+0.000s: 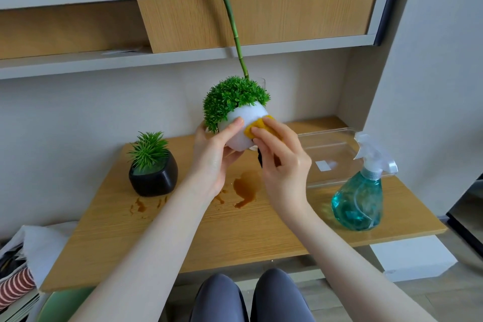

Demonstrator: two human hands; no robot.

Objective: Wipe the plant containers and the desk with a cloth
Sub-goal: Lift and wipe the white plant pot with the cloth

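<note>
My left hand (212, 154) grips a round white pot (245, 119) with a bushy green plant, lifted above the wooden desk (235, 230) and tilted. My right hand (281, 162) holds a yellow cloth (254, 127) and presses it against the pot's right side. A black pot (153, 176) with a spiky green plant stands on the desk at the left. Brown liquid stains (247, 187) lie on the desk under my hands, with smaller drips in front of the black pot.
A teal spray bottle (359, 196) stands at the desk's right front. A clear plastic tray (332, 157) lies behind it. A tall green stem in a glass (260, 83) rises behind the white pot. Shelves hang above; bags sit at the lower left.
</note>
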